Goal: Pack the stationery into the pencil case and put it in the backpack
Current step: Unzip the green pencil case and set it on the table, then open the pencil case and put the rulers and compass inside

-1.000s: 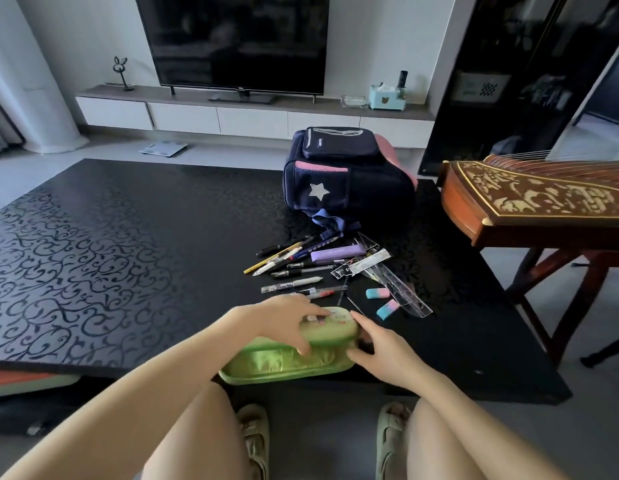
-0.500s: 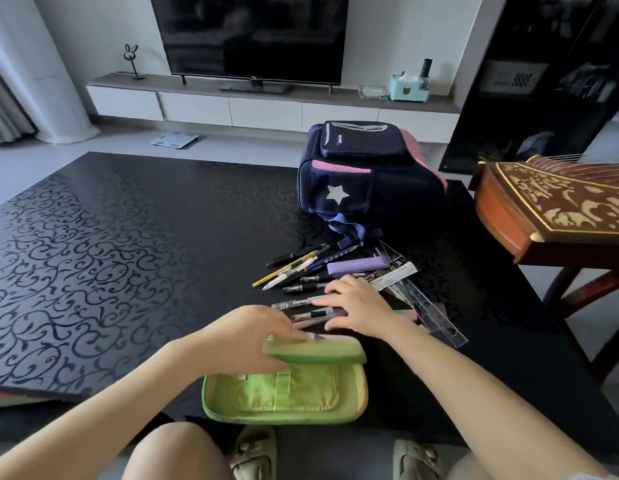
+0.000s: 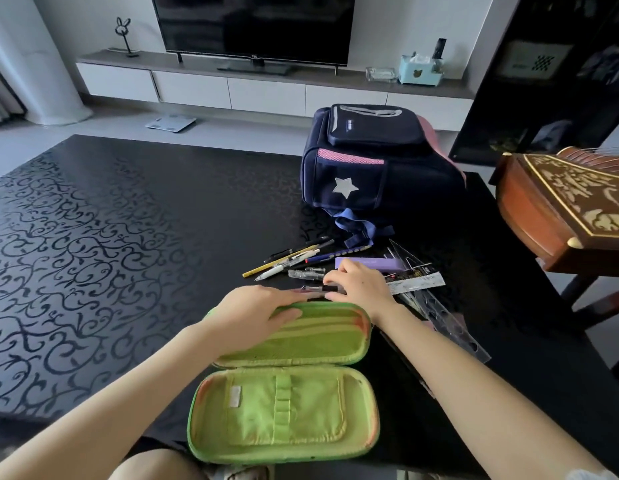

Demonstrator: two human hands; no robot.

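A green pencil case lies wide open on the black table's near edge, both halves empty. My left hand rests on the rim of its far half, thumb inside. My right hand reaches just past the case and pinches a dark pen among the scattered stationery. Further pens and pencils, a purple box and clear rulers lie between the case and the navy backpack, which stands closed with a silver star on its front.
A carved wooden zither on a stand crowds the table's right side. Beyond the table are a television on a low white cabinet and a bathroom scale on the floor.
The case's lid has swung fully open and now lies flat. My right hand moved from the case's side to the pens and closed on one. My view has tipped downward.
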